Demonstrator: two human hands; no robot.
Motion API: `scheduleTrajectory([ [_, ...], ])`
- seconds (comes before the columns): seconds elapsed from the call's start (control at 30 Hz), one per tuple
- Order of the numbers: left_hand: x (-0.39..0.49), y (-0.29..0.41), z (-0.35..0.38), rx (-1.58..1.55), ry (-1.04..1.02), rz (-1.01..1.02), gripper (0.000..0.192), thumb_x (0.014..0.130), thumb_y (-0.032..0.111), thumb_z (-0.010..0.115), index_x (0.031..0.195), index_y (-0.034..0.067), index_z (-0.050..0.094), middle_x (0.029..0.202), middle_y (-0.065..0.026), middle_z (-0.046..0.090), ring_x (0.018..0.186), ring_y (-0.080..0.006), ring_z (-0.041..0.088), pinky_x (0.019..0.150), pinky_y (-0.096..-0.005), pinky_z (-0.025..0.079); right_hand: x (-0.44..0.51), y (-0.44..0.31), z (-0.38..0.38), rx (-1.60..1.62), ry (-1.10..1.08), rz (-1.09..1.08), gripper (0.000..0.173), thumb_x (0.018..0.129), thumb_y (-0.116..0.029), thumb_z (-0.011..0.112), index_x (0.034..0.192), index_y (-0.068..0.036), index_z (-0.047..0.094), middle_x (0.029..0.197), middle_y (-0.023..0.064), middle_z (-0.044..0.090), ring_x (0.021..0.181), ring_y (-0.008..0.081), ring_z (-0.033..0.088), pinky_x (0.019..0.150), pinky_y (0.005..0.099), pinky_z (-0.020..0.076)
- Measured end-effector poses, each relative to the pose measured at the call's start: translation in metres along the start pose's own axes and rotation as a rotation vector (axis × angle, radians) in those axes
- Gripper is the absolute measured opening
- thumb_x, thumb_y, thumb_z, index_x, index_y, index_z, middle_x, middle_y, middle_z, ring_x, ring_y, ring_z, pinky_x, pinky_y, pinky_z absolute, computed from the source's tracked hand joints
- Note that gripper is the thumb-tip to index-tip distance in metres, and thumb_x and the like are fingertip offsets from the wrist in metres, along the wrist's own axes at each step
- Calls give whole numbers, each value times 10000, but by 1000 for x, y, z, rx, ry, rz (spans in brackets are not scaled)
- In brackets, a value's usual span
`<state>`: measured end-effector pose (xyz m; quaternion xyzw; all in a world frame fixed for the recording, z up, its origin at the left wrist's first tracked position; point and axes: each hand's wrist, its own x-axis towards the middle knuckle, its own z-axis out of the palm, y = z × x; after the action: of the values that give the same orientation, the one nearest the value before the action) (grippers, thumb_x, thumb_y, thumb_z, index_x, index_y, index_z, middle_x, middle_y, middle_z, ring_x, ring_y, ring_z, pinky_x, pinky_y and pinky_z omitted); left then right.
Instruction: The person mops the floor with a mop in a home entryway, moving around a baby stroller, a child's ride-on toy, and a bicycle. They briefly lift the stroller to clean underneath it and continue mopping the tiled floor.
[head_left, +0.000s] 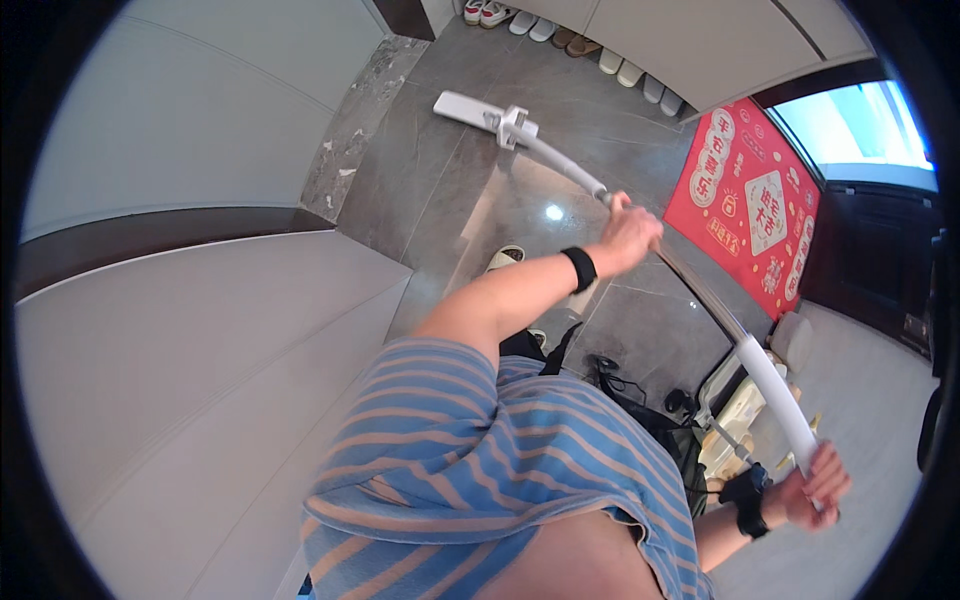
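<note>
A flat mop crosses the view, its white flat head (466, 111) lying on the grey tiled floor (420, 202) at upper left. My left hand (632, 231) is wrapped around the middle of the pole, where the white lower tube (562, 161) meets the bare metal section (701, 289). At the lower right, my right hand (814, 487) closes on the end of the white handle grip (772, 390). The pole slants between my hands, out in front of my striped shirt. Black bands circle both wrists.
Several pairs of shoes and slippers (611, 61) line the base of a pale cabinet (675, 41). A red doormat (739, 202) bearing writing lies by the dark door (862, 262). Black bags and cords (652, 416) and cream-coloured items (731, 442) crowd my right side. Pale panels (187, 337) rise at left.
</note>
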<state>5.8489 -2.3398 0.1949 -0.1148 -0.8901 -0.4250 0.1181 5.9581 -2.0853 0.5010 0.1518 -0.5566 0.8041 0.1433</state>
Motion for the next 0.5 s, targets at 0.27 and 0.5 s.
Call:
scheduleTrajectory([
  [0.27, 50, -165, -52, 268, 47, -104, 103, 699, 89, 519, 658, 169, 571, 707, 12, 559, 835, -146, 522, 847, -455, 236, 42, 158, 94, 16, -175, 26, 190, 708, -187, 439, 552, -140, 341, 425, -29, 359, 417, 93, 340, 570, 290, 297],
  [0.5, 35, -232, -118, 325, 150, -345, 103, 674, 50, 526, 647, 143, 559, 704, 1, 546, 821, -170, 510, 803, -414, 236, 67, 221, 159, 94, -408, 109, 231, 724, -173, 460, 535, -107, 346, 428, 3, 384, 396, 129, 385, 536, 319, 321],
])
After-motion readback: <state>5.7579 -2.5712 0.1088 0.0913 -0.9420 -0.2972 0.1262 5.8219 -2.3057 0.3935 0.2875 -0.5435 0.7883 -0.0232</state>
